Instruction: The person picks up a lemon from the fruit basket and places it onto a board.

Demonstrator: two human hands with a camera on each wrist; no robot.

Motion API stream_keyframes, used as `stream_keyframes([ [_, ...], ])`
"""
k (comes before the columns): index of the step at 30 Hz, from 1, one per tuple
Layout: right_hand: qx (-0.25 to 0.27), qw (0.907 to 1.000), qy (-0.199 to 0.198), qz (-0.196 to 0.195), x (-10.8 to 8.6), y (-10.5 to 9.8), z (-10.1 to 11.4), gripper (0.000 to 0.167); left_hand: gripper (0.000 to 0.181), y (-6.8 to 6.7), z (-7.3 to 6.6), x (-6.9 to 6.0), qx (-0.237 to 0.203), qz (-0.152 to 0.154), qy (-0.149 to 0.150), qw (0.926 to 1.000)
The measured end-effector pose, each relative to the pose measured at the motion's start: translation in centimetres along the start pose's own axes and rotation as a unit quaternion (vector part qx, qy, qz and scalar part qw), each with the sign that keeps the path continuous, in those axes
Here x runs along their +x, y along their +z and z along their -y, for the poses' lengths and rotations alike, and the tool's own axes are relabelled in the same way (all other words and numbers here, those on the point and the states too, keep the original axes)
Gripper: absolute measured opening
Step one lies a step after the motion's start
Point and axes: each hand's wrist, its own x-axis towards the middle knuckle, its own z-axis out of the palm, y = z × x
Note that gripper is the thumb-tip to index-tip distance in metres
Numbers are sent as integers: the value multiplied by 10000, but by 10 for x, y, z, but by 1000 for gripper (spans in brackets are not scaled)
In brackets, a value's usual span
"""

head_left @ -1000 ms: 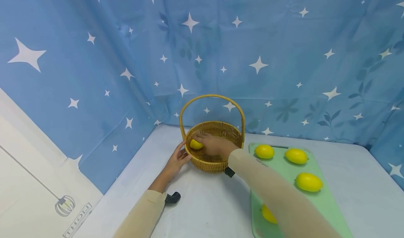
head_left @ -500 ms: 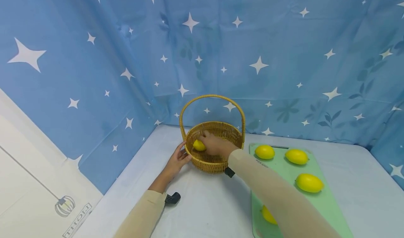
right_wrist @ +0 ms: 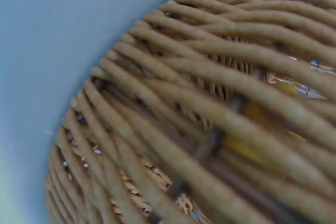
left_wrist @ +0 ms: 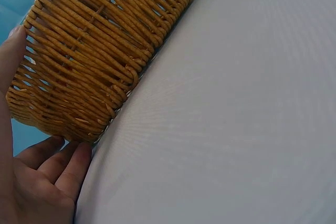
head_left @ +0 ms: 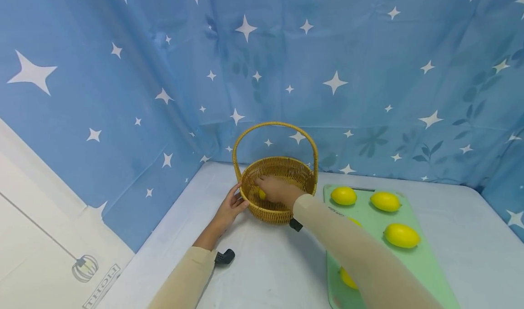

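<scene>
A wicker basket [head_left: 270, 217] with a tall arched handle stands on the white table. My left hand [head_left: 227, 211] holds its left side, thumb on the outer wall and fingers against the lower edge, as the left wrist view shows. Inside the basket, my right hand [head_left: 276, 189] grips a yellow lemon [head_left: 262, 194], which it mostly covers. Through the weave in the right wrist view, yellow parts of the lemon [right_wrist: 244, 148] show, while the right fingers are hidden there.
To the right lies a green board [head_left: 425, 272] bearing several lemons, among them a far-left lemon [head_left: 343, 195] and a right-hand lemon [head_left: 401, 235]. My right sleeve [head_left: 352, 250] crosses over the board and partly hides two of them. Behind the table hangs a blue starred curtain [head_left: 368, 72].
The lemon in the basket has shifted right, and my right hand has come down over it. Another lemon on the board now peeks out beside the right sleeve. My left hand stays put.
</scene>
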Motion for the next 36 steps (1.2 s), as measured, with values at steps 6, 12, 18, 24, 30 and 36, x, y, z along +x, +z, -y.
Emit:
stream_keyframes([
  [6, -124, 9999, 102, 34, -4, 1, -8, 58, 77, 6, -20, -7, 22, 22, 20, 10000],
  [12, -98, 9998, 198, -6, -14, -2, -14, 56, 78, 7, -20, -7, -51, 71, -61, 9999],
  [18, -117, 9998, 92, -113, -20, -4, -20, 52, 80, 5, -19, -8, 4, 19, -1, 10000],
  [24, -213, 9994, 63, -260, -30, -11, -23, 52, 79, 4, -20, -8, 44, 29, -1, 10000],
  [30, -342, 9985, 33, -429, -41, -19, -22, 55, 80, 4, -20, -7, 125, 35, -42, 9999],
  [36, -325, 9983, -8, -484, -52, -27, -18, 59, 78, 5, -19, -9, 110, -34, -26, 9999],
])
